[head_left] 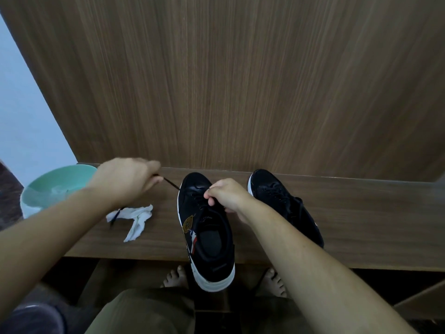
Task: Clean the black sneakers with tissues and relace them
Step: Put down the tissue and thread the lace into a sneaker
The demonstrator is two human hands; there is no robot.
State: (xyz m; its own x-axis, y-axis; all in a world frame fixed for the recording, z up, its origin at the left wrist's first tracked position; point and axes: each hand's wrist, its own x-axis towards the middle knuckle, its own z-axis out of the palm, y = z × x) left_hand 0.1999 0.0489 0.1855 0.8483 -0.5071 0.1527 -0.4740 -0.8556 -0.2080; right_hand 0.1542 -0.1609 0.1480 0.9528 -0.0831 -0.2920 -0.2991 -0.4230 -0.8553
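At the desk's (361, 213) left edge I note a green bowl (48, 186). My left hand (125, 179) pinches a black lace (172, 183), drawn taut from the nearer sneaker (209, 237); its free end trails over a crumpled tissue (137, 220) near the front edge. That sneaker sits mid-desk, heel overhanging the front edge. My right hand (228, 196) pinches the lacing at its eyelets. The second sneaker (284, 201) lies right of it, toe at the back edge.
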